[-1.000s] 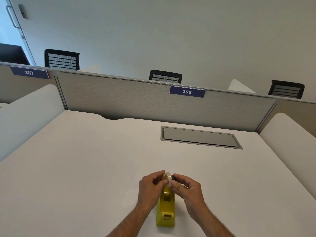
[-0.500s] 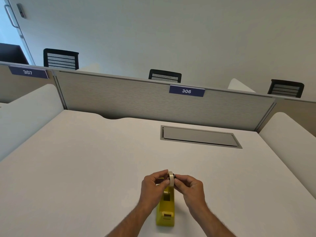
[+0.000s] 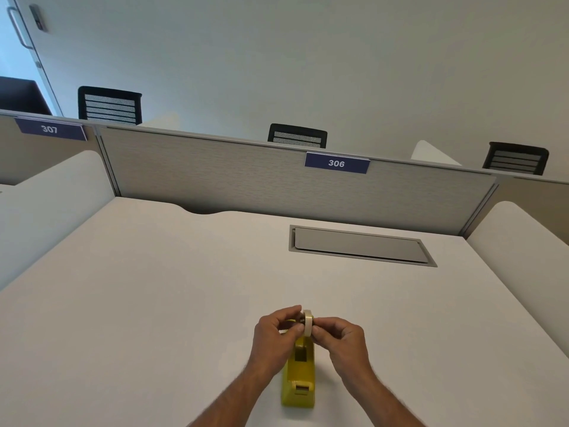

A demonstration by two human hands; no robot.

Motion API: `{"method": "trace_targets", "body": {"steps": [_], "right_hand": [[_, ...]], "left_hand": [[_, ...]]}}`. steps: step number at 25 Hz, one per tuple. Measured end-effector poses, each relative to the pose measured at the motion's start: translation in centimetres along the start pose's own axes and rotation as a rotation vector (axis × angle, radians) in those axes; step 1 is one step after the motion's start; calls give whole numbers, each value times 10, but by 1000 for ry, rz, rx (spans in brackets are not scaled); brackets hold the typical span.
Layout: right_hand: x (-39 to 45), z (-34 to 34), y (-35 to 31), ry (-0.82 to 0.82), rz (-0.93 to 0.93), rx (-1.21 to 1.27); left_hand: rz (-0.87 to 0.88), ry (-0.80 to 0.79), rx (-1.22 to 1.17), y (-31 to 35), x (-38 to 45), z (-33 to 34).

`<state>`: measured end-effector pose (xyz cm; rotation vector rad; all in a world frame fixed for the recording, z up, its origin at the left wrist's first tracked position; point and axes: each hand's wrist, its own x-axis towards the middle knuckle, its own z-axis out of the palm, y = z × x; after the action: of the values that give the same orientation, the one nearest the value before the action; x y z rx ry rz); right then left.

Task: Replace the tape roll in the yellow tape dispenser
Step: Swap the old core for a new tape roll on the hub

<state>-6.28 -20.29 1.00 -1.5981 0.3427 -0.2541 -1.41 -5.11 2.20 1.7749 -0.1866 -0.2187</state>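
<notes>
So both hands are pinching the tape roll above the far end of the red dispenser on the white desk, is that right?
Not quite: the dispenser is yellow, not red, as the head view shows. The rest stands: the left hand and the right hand pinch the tape roll from either side above the dispenser's far end, on the white desk.

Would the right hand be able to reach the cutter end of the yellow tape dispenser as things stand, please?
Probably yes: the cutter end of the yellow tape dispenser lies uncovered, just beside the right hand, though that hand is pinching the cream tape roll together with the left hand.
</notes>
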Motion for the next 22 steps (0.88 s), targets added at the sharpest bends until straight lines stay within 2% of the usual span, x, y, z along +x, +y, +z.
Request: {"method": "trace_targets", "body": {"steps": [9, 22], "right_hand": [[3, -1, 0, -45, -68, -340], [-1, 2, 1, -77, -142, -607]], "left_hand": [[56, -21, 123, -10, 2, -3], [96, -29, 227, -21, 1, -4]]}}
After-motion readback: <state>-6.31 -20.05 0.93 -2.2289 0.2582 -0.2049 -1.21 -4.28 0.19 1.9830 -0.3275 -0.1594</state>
